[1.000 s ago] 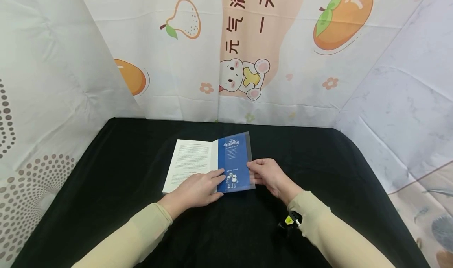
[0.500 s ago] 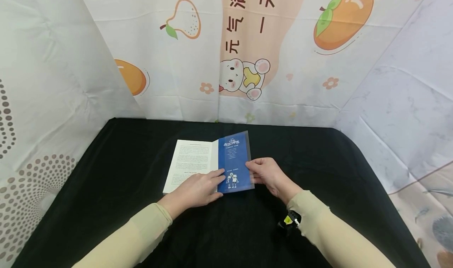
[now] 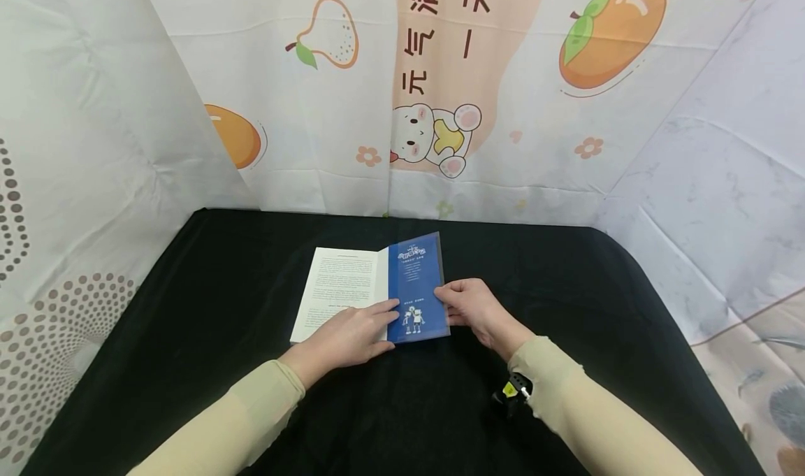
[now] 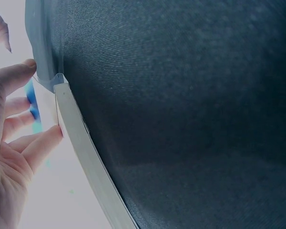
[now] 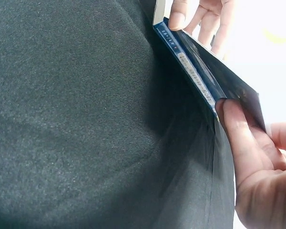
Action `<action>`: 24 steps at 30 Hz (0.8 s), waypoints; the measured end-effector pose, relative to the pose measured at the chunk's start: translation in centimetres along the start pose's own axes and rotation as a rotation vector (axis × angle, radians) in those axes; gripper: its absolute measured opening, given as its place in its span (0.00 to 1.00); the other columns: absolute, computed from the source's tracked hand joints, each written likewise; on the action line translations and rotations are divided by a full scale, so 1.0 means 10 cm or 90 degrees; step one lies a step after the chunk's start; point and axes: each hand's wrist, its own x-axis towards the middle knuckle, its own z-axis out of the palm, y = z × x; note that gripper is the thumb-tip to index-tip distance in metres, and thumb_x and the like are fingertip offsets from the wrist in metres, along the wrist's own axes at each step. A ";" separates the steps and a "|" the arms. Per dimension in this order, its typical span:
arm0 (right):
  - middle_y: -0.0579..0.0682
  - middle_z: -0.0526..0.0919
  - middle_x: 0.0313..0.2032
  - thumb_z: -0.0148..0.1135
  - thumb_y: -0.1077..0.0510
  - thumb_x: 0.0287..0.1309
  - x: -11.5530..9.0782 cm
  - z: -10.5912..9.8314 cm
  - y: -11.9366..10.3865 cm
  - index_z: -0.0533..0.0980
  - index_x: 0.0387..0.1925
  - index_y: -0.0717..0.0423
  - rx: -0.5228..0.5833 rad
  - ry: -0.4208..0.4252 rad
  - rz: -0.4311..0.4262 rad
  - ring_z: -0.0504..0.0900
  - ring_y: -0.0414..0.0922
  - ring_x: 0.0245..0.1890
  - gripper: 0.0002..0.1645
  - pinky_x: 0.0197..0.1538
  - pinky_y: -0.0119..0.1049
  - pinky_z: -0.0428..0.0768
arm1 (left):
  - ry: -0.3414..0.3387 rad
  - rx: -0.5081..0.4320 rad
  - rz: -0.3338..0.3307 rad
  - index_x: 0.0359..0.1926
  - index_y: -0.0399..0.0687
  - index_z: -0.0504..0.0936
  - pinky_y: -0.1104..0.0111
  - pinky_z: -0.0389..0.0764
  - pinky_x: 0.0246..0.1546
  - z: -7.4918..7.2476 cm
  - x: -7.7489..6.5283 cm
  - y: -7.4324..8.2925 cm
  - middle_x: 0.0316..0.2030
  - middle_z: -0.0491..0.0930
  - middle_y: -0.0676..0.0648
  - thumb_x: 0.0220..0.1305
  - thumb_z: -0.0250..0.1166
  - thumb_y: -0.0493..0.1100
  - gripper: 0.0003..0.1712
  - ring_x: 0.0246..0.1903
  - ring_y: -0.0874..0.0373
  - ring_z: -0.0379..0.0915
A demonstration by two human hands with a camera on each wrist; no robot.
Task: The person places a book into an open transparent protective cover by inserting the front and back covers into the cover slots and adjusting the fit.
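An open book (image 3: 342, 280) lies on the black table, printed white pages at left and a blue cover flap (image 3: 415, 280) at right, its outer edge raised a little. Clear plastic book cover (image 3: 445, 326) lines that outer edge. My left hand (image 3: 352, 333) rests across the inner part of the blue flap and the page beside it, fingers extended. At the right edge my right hand (image 3: 474, 312) pinches the clear cover, thumb on top and the other fingers underneath. The right wrist view shows the thumb (image 5: 233, 119) along the book's spine (image 5: 190, 69). Strong glare washes out both wrist views.
Black cloth (image 3: 402, 406) covers the table. White printed curtains (image 3: 302, 126) stand close behind it and at both sides. A black band with a yellow tag (image 3: 509, 390) is at the right wrist.
My right hand has shifted slightly left, and the clear strip beyond the blue flap looks narrower. The left hand keeps its place on the book.
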 end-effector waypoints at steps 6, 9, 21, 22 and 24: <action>0.61 0.86 0.36 0.57 0.57 0.67 0.01 0.01 0.00 0.79 0.45 0.66 -0.008 -0.007 -0.005 0.86 0.51 0.36 0.15 0.38 0.41 0.85 | -0.009 -0.012 -0.010 0.65 0.46 0.71 0.63 0.80 0.49 -0.01 0.00 0.00 0.69 0.64 0.46 0.64 0.65 0.56 0.33 0.48 0.57 0.77; 0.61 0.86 0.37 0.57 0.57 0.67 0.01 0.01 0.00 0.80 0.45 0.66 -0.012 -0.010 -0.004 0.86 0.52 0.36 0.15 0.37 0.41 0.85 | -0.010 -0.015 -0.008 0.65 0.46 0.71 0.63 0.81 0.49 -0.01 0.00 0.00 0.69 0.63 0.46 0.64 0.65 0.55 0.33 0.48 0.57 0.77; 0.64 0.85 0.39 0.52 0.60 0.70 -0.21 0.09 -0.25 0.78 0.46 0.71 -0.045 -0.029 -0.018 0.85 0.54 0.38 0.16 0.41 0.44 0.85 | -0.012 -0.023 -0.009 0.65 0.48 0.70 0.64 0.80 0.49 -0.01 0.00 -0.01 0.69 0.63 0.46 0.63 0.65 0.55 0.33 0.47 0.57 0.77; 0.64 0.85 0.39 0.52 0.59 0.70 -0.18 0.08 -0.22 0.78 0.45 0.71 -0.044 -0.029 -0.019 0.85 0.54 0.38 0.16 0.41 0.44 0.85 | -0.012 -0.024 -0.008 0.65 0.48 0.70 0.64 0.81 0.48 -0.01 0.00 -0.01 0.69 0.63 0.46 0.63 0.65 0.55 0.33 0.46 0.58 0.78; 0.64 0.85 0.39 0.53 0.58 0.70 -0.11 0.06 -0.16 0.79 0.45 0.70 -0.043 -0.028 -0.015 0.85 0.53 0.38 0.16 0.40 0.43 0.85 | -0.010 -0.029 -0.007 0.66 0.49 0.70 0.65 0.81 0.47 -0.01 0.00 -0.01 0.69 0.62 0.47 0.63 0.65 0.55 0.33 0.46 0.58 0.78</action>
